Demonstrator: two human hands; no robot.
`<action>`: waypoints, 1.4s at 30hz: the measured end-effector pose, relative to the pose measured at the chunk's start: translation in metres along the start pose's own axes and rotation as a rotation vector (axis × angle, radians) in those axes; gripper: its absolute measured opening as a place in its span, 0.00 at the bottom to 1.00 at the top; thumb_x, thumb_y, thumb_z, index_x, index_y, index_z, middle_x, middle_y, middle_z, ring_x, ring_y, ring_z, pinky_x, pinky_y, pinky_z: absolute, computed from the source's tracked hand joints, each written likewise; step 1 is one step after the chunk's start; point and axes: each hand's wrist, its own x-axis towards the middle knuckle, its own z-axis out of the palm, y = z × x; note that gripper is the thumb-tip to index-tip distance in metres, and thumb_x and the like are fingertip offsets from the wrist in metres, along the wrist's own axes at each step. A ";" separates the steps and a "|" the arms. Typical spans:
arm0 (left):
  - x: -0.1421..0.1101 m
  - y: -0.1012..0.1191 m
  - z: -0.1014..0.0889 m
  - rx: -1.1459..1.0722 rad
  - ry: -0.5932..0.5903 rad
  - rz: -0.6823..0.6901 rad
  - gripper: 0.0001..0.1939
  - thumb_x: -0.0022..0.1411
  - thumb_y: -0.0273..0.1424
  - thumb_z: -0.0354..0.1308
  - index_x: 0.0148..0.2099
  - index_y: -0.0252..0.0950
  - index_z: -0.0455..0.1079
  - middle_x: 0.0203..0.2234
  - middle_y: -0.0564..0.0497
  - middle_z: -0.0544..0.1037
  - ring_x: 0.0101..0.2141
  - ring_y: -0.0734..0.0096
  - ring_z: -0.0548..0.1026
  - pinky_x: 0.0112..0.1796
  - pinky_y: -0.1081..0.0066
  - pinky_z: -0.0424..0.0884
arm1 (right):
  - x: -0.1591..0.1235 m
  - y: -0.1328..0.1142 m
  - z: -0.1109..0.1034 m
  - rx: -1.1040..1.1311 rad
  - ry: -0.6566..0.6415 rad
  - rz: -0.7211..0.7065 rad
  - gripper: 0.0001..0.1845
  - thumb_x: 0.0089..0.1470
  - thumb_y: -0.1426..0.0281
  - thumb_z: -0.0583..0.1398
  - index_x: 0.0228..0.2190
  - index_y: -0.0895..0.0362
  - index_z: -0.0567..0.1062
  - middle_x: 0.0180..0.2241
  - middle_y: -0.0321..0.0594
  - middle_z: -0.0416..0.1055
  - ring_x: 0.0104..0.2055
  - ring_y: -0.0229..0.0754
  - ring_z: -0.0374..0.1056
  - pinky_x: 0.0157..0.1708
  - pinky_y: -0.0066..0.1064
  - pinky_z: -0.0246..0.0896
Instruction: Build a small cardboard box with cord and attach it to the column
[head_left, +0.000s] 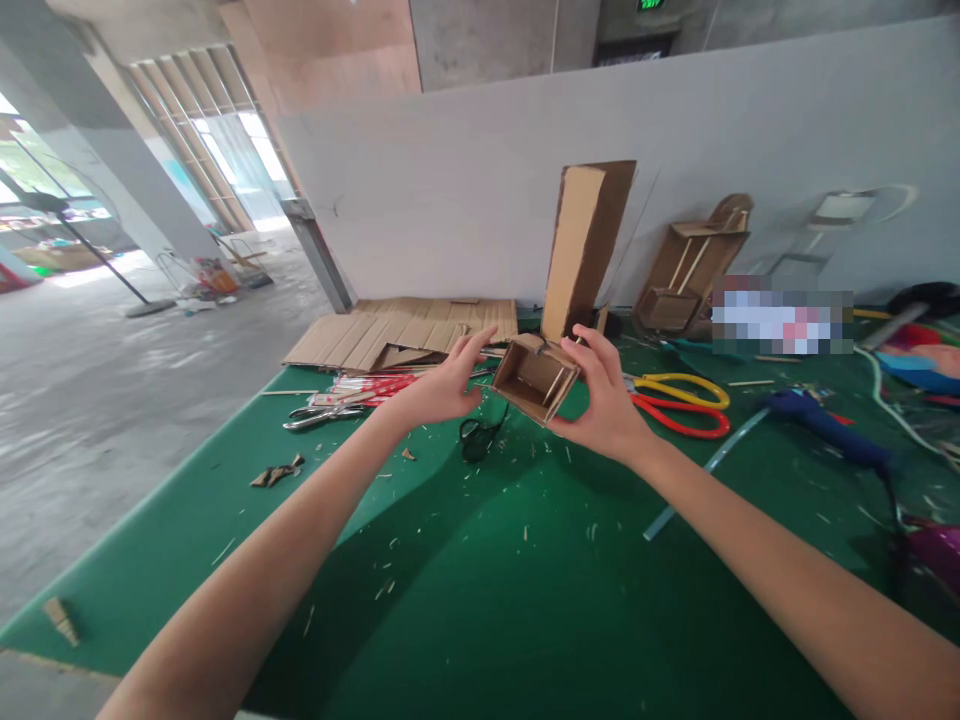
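Observation:
My right hand (606,400) grips a small open cardboard box (529,385) by its right side, fingers on the upper corner and thumb below. The box is tilted so its inside faces me, with a thin stick in it. My left hand (450,385) is just left of the box, fingers apart and holding nothing. Black-handled scissors (480,440) lie below the box on the green table. Just right of my right hand are large scissors with one yellow and one red handle (679,412). Behind the box stands a tall folded cardboard piece (577,240).
Corrugated cardboard sheets (405,330) lie at the back left, near red-and-white packets (364,388) and a silver metal tool (322,415). A blue glue gun (825,425) with a clear stick (705,475) lies right. A cardboard assembly (686,265) leans against the white partition (450,200).

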 end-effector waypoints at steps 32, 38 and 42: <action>-0.001 0.033 0.036 -0.909 0.031 -0.201 0.34 0.41 0.33 0.71 0.52 0.37 0.66 0.44 0.45 0.78 0.45 0.54 0.76 0.44 0.61 0.72 | 0.022 -0.020 -0.004 0.863 -0.239 0.570 0.32 0.37 0.70 0.71 0.47 0.50 0.71 0.49 0.42 0.72 0.48 0.51 0.70 0.42 0.46 0.74; -0.001 0.028 0.041 -0.957 0.035 -0.231 0.31 0.39 0.31 0.71 0.48 0.35 0.68 0.39 0.46 0.79 0.40 0.58 0.77 0.42 0.63 0.72 | 0.015 -0.016 0.003 0.911 -0.236 0.640 0.32 0.37 0.71 0.71 0.47 0.50 0.72 0.50 0.42 0.72 0.49 0.51 0.70 0.44 0.46 0.72; 0.000 0.023 0.043 -0.945 0.004 -0.239 0.29 0.41 0.33 0.71 0.47 0.34 0.68 0.38 0.45 0.79 0.38 0.60 0.77 0.40 0.64 0.72 | 0.010 -0.016 0.009 0.937 -0.227 0.651 0.30 0.38 0.69 0.71 0.45 0.51 0.72 0.51 0.42 0.72 0.50 0.51 0.70 0.48 0.49 0.68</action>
